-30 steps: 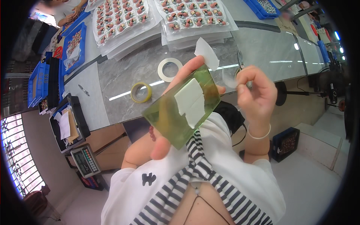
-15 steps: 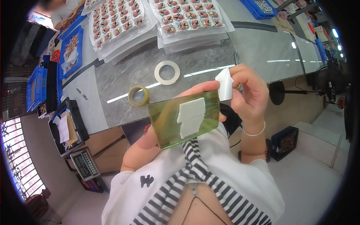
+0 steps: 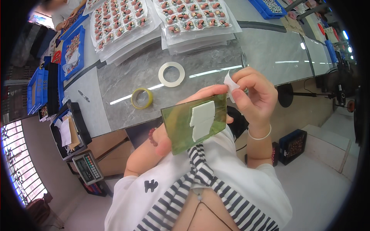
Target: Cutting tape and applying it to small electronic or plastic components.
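Note:
A green see-through rectangular plate (image 3: 179, 127) is gripped at its edges by my left hand (image 3: 205, 93), mostly behind it, thumb at the lower left. White flat pieces (image 3: 203, 120) with ragged edges lie on the plate's face, one above the other. Between the thumb and fingers of my right hand (image 3: 254, 90) is a small curled white strip (image 3: 231, 84), just off the plate's upper right corner. A left fingertip meets or nearly meets that strip; I cannot tell if it touches.
On the grey table (image 3: 127, 73) lie a white tape roll (image 3: 165, 80) and a yellowish tape roll (image 3: 135, 104). Stacked clear trays (image 3: 200, 34) of small red-brown pieces stand behind. Blue bins (image 3: 80, 57) and a pen (image 3: 83, 96) are at left, a scale (image 3: 89, 169) below. Another person (image 3: 63, 17) sits far left.
The plate has shifted slightly right and turned more edge-on. In my right hand the white strip has turned and curled, showing less of its face.

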`<action>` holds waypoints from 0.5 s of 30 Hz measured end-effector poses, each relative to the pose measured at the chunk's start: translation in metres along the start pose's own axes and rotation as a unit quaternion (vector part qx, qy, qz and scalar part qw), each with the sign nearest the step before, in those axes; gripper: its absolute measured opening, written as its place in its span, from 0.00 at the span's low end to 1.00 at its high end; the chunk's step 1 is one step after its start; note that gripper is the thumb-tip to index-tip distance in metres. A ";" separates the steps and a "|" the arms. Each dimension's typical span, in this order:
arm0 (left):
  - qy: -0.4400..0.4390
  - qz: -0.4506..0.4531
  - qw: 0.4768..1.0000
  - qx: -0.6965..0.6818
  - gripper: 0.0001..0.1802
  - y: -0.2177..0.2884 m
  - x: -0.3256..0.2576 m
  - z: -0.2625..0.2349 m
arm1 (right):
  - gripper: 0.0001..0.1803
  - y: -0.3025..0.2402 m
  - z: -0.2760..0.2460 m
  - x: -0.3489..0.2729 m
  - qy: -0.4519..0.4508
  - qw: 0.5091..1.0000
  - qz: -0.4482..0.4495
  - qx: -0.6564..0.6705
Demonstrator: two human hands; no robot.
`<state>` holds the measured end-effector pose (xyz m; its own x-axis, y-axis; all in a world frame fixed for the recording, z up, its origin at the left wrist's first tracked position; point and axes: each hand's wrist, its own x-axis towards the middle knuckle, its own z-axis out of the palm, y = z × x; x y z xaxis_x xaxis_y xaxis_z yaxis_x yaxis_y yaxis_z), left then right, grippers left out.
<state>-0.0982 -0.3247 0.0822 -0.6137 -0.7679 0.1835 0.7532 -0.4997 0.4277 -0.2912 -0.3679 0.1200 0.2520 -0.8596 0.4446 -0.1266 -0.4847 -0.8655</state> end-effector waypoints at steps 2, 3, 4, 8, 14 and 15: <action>0.021 -0.007 1.000 0.018 0.79 0.002 0.000 -0.001 | 0.05 0.000 -0.001 0.000 0.003 0.999 0.029 0.044; 0.042 -0.014 0.998 0.037 0.76 0.003 0.001 0.000 | 0.05 0.000 -0.001 0.001 -0.005 0.997 0.031 0.069; 0.041 -0.015 0.998 0.035 0.76 0.008 0.004 0.008 | 0.05 0.001 -0.002 0.000 -0.012 0.995 0.033 0.092; 0.008 0.051 0.998 -0.036 0.77 -0.006 0.019 0.005 | 0.04 0.000 0.001 0.001 -0.021 0.994 0.060 0.087; -0.133 0.105 0.983 -0.071 0.64 -0.003 0.011 -0.014 | 0.05 0.003 0.001 -0.003 -0.019 0.988 0.113 0.108; -0.178 0.147 0.967 -0.106 0.62 -0.005 0.014 -0.016 | 0.07 0.002 0.007 -0.003 0.054 0.995 0.053 0.059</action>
<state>-0.1066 -0.3389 0.0687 -0.3806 -0.7219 0.5779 0.9158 -0.3810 0.1273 -0.2854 -0.3653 0.1153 0.1383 -0.9202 0.3663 -0.0323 -0.3738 -0.9269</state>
